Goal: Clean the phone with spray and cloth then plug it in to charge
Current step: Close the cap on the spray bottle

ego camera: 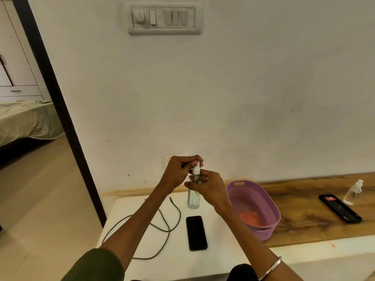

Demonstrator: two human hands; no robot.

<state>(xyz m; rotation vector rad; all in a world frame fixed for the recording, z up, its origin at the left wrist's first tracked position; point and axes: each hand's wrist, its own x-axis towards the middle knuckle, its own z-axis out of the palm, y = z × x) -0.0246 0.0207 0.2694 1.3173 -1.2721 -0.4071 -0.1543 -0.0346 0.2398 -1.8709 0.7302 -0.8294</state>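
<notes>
1. Your right hand (211, 188) is wrapped around the body of the spray bottle (194, 194), held up above the white table (219, 248); your left hand (180, 171) is pinched on its white nozzle cap.
2. The phone (196, 232) lies flat and dark on the white table, directly below the bottle and near the table's front.
3. The charging cable (162, 226) loops across the table just left of the phone, one end lying near the bottle's base.
4. The cloth (249, 218) appears to be the orange piece inside the purple basket (269, 201), just right of your right forearm.
5. Risk: if the nozzle points the wrong way, you may wet the wall or the cable instead of the phone.
6. Risk: too much liquid could, in my judgement, seep into the phone's ports before charging.
7. Risk: a wet grip could let the bottle drop onto the screen.
8. Room: the table's left edge falls off to bare floor, so work toward the middle; the basket crowds the right side.
</notes>
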